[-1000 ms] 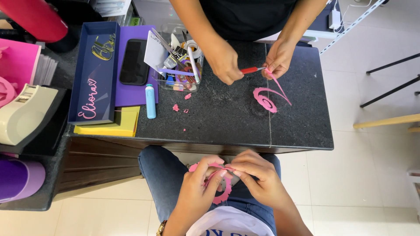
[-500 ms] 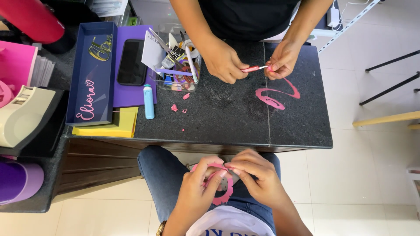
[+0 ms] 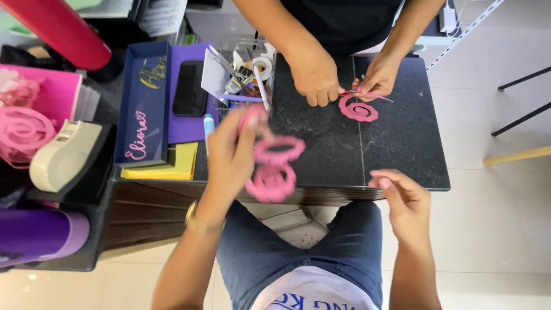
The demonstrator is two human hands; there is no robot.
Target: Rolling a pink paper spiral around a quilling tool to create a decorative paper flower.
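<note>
Right hand (image 3: pixel 404 201) hangs open and empty over the near edge of the bench (image 3: pixel 402 149), fingers loosely curled, nothing in them. Left hand (image 3: pixel 232 152) is raised over the bench's near left part, pinching the top of a pink foam spiral strip (image 3: pixel 274 166); the strip dangles in blurred coils, long axis running down toward the person, so it lies left of the free hand. Farther across, a co-worker's hands (image 3: pixel 344 77) work a second pink spiral (image 3: pixel 357 109) lying flat on the bench.

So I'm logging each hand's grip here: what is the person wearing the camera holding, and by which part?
The left hand pinches a pink paper spiral strip at its upper end, the coils dangling below. The right hand is open and holds nothing.
</note>
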